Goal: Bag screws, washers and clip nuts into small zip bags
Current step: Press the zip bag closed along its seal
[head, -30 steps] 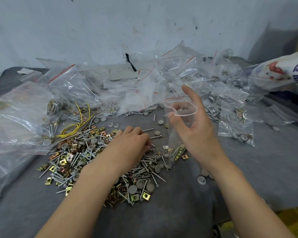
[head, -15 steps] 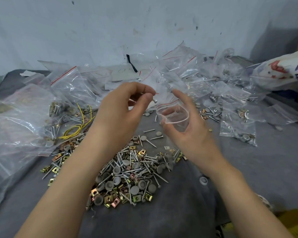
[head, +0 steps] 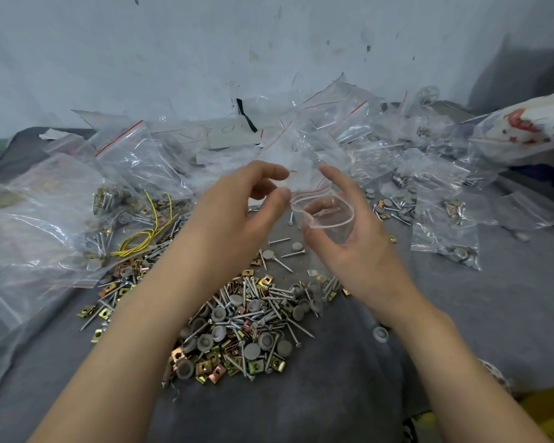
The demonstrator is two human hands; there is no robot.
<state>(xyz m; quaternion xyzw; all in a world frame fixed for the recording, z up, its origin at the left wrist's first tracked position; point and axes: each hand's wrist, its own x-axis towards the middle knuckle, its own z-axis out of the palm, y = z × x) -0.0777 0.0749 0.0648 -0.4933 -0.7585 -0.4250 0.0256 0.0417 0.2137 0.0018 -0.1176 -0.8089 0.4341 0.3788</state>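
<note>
The right hand [head: 359,238] held the small zip bag [head: 330,219] above the counter [head: 301,394], its fingers [head: 339,183] clamped on the film just under the red-lined lip so that the mouth stood open in a ring. The left hand [head: 237,212] was at that lip, fingers curled; whether they pinched a part could not be told. The film was judged light, limp and slippery, best taken at the stiffer zip rim, and the pile of screws, washers and clip nuts [head: 247,321] below hard and prone to roll.

Bare grey cloth [head: 301,410] lies open nearside; hardware pile [head: 237,324] and bag heap [head: 359,129] crowd beyond.
</note>
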